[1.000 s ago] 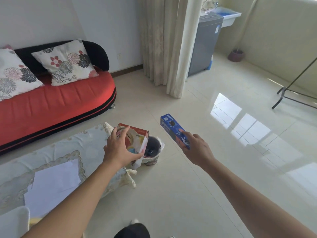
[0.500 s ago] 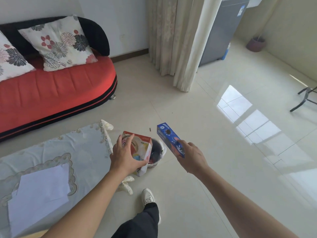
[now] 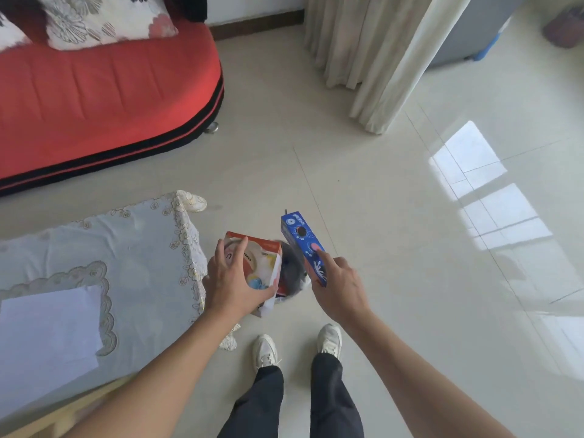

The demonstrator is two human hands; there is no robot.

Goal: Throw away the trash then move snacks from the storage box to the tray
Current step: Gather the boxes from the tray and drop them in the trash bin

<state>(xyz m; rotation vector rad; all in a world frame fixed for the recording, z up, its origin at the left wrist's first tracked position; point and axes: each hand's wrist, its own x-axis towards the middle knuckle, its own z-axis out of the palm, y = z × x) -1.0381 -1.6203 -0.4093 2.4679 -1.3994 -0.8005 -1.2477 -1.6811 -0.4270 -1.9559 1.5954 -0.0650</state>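
Observation:
My left hand (image 3: 232,281) grips a red-and-white snack box (image 3: 262,259) from above, fingers spread over its face. My right hand (image 3: 339,287) holds a long blue cookie box (image 3: 301,245), index finger stretched along it. Both boxes hang just above a small bin with a dark liner (image 3: 292,273) that stands on the floor between the table corner and my feet. The boxes hide most of the bin.
A low table with a white lace cloth (image 3: 126,248) and a sheet of white paper (image 3: 47,330) is at my left. A red sofa (image 3: 104,93) with cushions stands behind it. Curtains (image 3: 373,58) hang at the back. My white shoes (image 3: 297,344) stand on glossy tiles.
I have stepped closer and looked down. Both hands have lowered the boxes toward the bin, and my feet have come into view below them.

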